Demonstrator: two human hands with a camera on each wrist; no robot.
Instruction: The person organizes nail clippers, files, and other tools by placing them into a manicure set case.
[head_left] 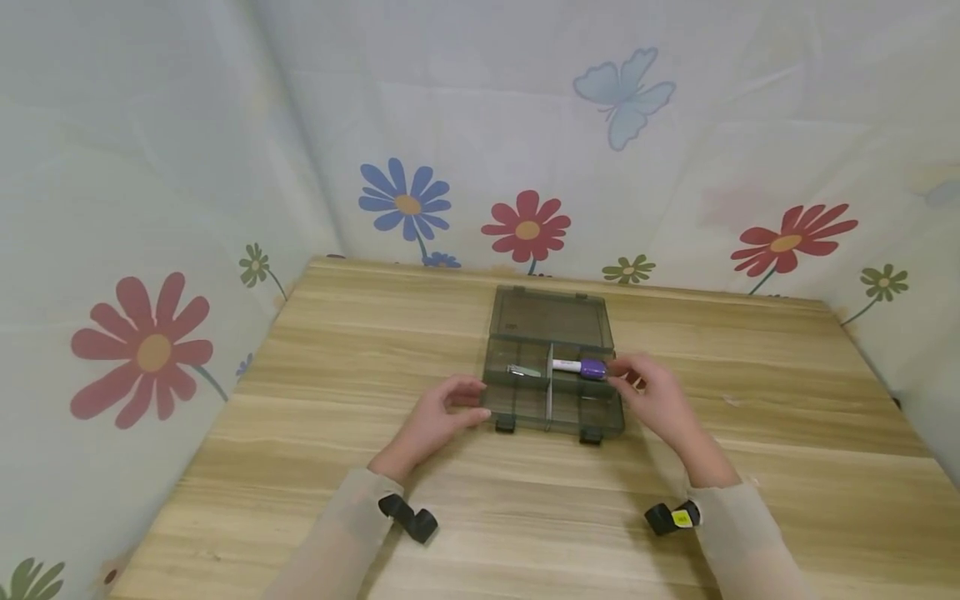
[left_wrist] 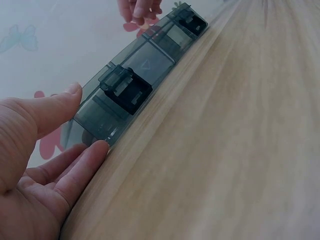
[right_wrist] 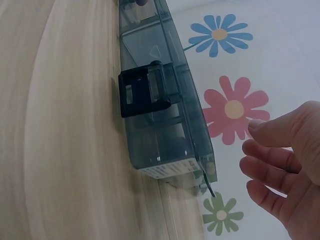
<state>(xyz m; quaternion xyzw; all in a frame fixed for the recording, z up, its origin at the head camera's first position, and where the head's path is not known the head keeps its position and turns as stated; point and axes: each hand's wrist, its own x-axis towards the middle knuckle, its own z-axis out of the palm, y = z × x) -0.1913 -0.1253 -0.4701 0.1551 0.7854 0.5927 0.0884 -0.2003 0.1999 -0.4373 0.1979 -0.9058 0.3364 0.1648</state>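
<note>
Wooden table [head_left: 315, 467] fills the lower part of the head view, with flowered cloth [head_left: 150, 208] hanging behind it and at both sides. Near the middle of the table lies a smoky grey plastic organizer box [head_left: 552, 392] with its lid [head_left: 551, 315] folded back flat — two dark latches [head_left: 506, 425] stick out from the front wall. Inside, a purple and white pen-like thing [head_left: 581, 367] lies in the back right compartment, and a small metal nail clipper [head_left: 522, 371] in the back left one. The left hand [head_left: 438, 417] touches the box's left front corner with relaxed, nearly straight fingers [left_wrist: 87, 162]. The right hand [head_left: 652, 396] is just beside the right end of the box — fingers [right_wrist: 267, 162] loosely bent and holding nothing.
</note>
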